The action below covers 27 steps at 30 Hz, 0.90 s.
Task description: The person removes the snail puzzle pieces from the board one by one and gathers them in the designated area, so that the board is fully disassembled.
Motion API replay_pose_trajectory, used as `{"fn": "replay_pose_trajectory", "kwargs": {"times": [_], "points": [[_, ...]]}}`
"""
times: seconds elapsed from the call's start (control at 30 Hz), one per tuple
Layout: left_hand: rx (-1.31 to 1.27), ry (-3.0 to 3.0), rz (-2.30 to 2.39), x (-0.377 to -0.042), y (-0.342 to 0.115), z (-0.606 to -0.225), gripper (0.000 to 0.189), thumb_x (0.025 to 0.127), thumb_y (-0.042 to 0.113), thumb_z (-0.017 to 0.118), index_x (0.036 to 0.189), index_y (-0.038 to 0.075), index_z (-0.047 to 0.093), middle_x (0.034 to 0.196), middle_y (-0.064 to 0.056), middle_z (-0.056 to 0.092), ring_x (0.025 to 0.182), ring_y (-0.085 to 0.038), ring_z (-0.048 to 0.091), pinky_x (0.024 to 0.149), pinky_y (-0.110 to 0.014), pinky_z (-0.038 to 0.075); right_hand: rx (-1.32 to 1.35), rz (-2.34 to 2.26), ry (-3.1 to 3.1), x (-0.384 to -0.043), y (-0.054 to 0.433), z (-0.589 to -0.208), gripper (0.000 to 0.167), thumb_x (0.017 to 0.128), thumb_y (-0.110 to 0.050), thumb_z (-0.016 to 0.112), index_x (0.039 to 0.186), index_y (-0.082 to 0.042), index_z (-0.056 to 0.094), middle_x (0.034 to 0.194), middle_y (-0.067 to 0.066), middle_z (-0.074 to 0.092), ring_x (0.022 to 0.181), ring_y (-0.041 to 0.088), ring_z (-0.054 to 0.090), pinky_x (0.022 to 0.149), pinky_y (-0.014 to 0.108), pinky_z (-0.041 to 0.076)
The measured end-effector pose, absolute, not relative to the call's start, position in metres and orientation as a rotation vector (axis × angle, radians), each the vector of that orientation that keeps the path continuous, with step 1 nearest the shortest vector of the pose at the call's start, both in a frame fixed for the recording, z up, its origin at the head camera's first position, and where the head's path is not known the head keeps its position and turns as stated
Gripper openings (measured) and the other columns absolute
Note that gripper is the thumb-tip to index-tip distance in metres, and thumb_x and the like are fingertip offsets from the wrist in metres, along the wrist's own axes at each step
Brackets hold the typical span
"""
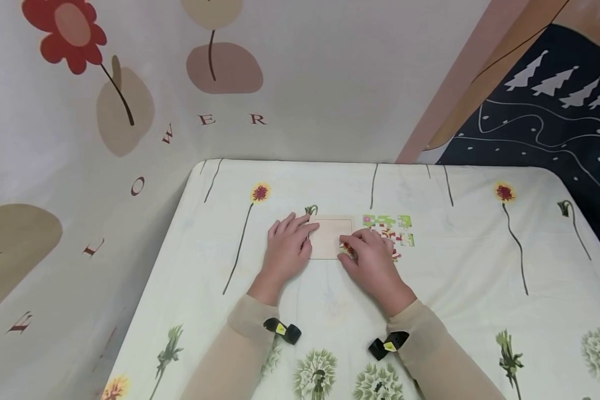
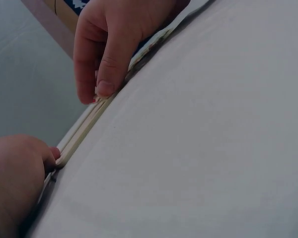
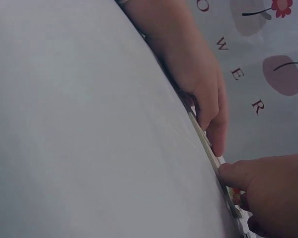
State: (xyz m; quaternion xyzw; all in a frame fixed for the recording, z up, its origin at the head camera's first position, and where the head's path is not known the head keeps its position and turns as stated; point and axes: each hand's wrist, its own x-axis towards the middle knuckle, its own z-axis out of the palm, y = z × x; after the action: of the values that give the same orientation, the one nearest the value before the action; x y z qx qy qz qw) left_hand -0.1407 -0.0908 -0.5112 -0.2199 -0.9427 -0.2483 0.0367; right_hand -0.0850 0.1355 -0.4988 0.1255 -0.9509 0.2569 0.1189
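A flat, pale wooden puzzle board (image 1: 329, 236) with a thin line around its inside lies on the cloth between the hands. My left hand (image 1: 287, 247) rests on the board's left side, fingers stretched over its upper left corner. At the right edge, my right hand (image 1: 372, 260) pinches a small puzzle piece (image 1: 347, 248) with red and green print between thumb and fingers. The left wrist view shows the right fingertips low over the board edge (image 2: 82, 131). Several loose puzzle pieces (image 1: 406, 239) in green, red and white lie just right of the board, partly hidden by the right hand.
A white cloth (image 1: 330, 300) printed with flowers and dandelions covers the table. Behind it hangs a pale fabric backdrop (image 1: 325, 111) with flowers and letters, and a dark panel (image 1: 545, 122) with white trees stands at the right.
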Motion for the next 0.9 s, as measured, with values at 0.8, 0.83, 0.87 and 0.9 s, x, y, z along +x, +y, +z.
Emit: {"fn": "replay_pose_trajectory", "kwargs": {"times": [0.8,0.83,0.87,0.9], "points": [[-0.673,-2.906,-0.774,-0.1407,-0.0902,-0.5103,0.041,0.107,0.02,0.052,0.145,0.022,0.068,0.163,-0.001,0.049,0.158,-0.032,0.03,0.125,-0.061,0.016,0.491,0.873,-2.627,-0.0857,0.139,-0.5014,0.045,0.084,-0.008,0.09,0.127,-0.009,0.079,0.116,0.006,0.072,0.103,0.031,0.053,0.091,0.058,0.032],[-0.673,-2.908,-0.775,-0.1409,-0.0902,-0.5099,0.041,0.107,0.02,0.052,0.145,0.022,0.068,0.163,-0.001,0.049,0.158,-0.032,0.029,0.125,-0.06,0.015,0.492,0.869,-2.621,-0.0858,0.1395,-0.5018,0.046,0.084,-0.009,0.09,0.128,-0.009,0.079,0.116,0.007,0.072,0.104,0.031,0.053,0.092,0.058,0.032],[-0.672,-2.911,-0.773,-0.1411,-0.0902,-0.5097,0.042,0.107,0.02,0.052,0.145,0.022,0.068,0.163,-0.001,0.049,0.158,-0.032,0.029,0.125,-0.06,0.015,0.494,0.868,-2.615,-0.0859,0.14,-0.5021,0.046,0.085,-0.009,0.09,0.129,-0.009,0.079,0.117,0.007,0.072,0.105,0.032,0.054,0.092,0.059,0.033],[-0.671,-2.914,-0.774,-0.1414,-0.0902,-0.5097,0.042,0.107,0.02,0.052,0.145,0.022,0.068,0.164,-0.001,0.049,0.158,-0.032,0.029,0.125,-0.06,0.015,0.496,0.869,-2.609,-0.0859,0.1407,-0.5026,0.046,0.085,-0.01,0.09,0.129,-0.008,0.078,0.118,0.007,0.073,0.107,0.032,0.055,0.091,0.058,0.033]]}}
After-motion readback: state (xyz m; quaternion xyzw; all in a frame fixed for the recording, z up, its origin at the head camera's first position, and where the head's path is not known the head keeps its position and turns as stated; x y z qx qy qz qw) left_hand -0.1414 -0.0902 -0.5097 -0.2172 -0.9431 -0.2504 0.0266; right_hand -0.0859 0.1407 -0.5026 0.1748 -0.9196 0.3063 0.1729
